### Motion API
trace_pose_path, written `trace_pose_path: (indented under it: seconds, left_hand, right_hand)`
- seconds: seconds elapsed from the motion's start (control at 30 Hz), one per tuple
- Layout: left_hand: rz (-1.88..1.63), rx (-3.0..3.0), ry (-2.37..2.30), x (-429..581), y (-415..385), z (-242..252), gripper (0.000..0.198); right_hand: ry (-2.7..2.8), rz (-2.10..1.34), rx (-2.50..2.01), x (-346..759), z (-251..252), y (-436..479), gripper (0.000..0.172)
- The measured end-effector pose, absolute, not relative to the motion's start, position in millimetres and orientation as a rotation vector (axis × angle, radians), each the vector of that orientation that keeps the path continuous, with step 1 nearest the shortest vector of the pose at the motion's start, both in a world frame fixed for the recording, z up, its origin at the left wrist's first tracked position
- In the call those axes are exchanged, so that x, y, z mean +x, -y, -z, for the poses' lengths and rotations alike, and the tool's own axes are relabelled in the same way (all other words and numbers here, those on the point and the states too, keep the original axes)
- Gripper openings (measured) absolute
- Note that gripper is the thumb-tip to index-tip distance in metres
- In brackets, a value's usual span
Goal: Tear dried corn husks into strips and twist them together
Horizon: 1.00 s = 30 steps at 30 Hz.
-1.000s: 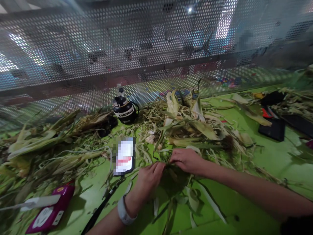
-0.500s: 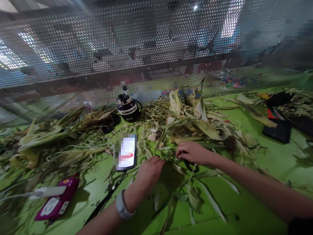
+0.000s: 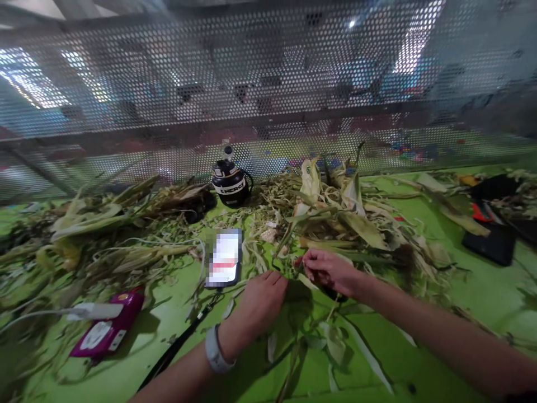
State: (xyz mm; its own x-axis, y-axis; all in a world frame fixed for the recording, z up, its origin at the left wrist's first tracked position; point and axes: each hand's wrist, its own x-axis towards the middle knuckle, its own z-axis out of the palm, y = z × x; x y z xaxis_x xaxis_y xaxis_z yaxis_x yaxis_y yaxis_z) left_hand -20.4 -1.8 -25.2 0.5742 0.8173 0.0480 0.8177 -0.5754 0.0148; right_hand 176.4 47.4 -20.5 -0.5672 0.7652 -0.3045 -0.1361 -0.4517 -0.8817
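My left hand, with a pale watch on the wrist, is closed low over the green table. Its fingertips point down beside thin green plant strips, and what they pinch is hidden. Just to the right, my right hand has its fingers bent together near the same strips; I cannot make out what lies in them. Partly under that palm shows a dark object, mostly covered. In front of both hands lies a heap of corn husks. Loose pale-green leaves are spread below the right hand.
A lit phone with a black strap lies left of my hands. Further left is a purple power bank with a white cable. A black bottle stands before the perforated metal screen. Another dark phone lies at right.
The view has shifted, so things sit further right. My right hand has turned, its fingers lifting and showing more, and it covers more of the dark object. My left hand stays closed in place.
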Motion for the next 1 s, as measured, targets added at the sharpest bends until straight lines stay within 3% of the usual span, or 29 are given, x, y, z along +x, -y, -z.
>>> trace_pose_path:
  seconds: [0.27,0.5,0.6,0.8,1.0]
  left_hand:
    - [0.434,-2.984,1.622,-24,2,17,0.022]
    - [1.823,-3.141,2.118,-25,-1,7,0.028]
    - [2.118,-3.269,2.439,-22,0,11,0.030]
    - [1.682,-3.341,2.624,-19,2,13,0.036]
    - [1.465,-3.321,2.663,-23,2,12,0.032]
  right_hand:
    - [0.832,-2.133,-0.884,179,23,-50,0.024]
    - [1.076,-2.111,-0.985,171,21,-40,0.026]
    - [1.377,-2.047,-1.043,169,15,-34,0.028]
    - [2.239,-1.496,-1.071,173,10,-32,0.016]
    - [2.488,-1.345,-1.098,173,2,-30,0.013]
